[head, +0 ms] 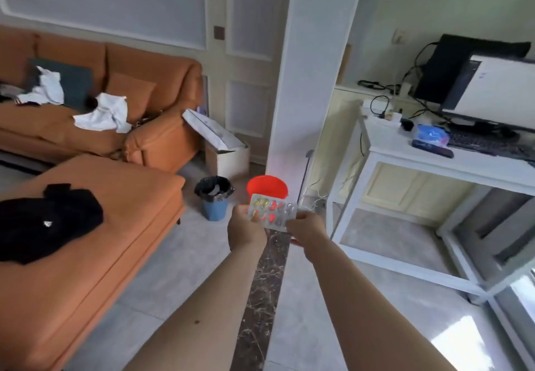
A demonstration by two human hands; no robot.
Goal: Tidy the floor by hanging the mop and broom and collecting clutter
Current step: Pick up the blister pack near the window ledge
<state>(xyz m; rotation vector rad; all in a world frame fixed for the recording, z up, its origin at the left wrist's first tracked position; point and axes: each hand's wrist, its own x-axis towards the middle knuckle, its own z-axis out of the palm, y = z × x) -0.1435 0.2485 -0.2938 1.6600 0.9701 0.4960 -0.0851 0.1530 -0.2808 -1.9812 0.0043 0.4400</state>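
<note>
Both my arms reach forward over the floor. Between my hands is a silver blister pack [272, 211] with yellow and red pills. My left hand [246, 233] pinches its left edge and my right hand [307, 228] pinches its right edge. Just beyond the pack stands a red bucket [267, 186] on the floor by the white pillar. A blue bin with a black liner [214, 198] stands to its left. A thin grey pole [306, 173] leans beside the pillar; its lower end is hidden. No mop head or broom head shows.
An orange sofa [95, 226] fills the left, with black clothing [46, 220] and white cloths [104, 114] on it. A white box [228, 159] sits by the wall. At the right, a white desk [405, 150] carries a monitor, keyboard and cables.
</note>
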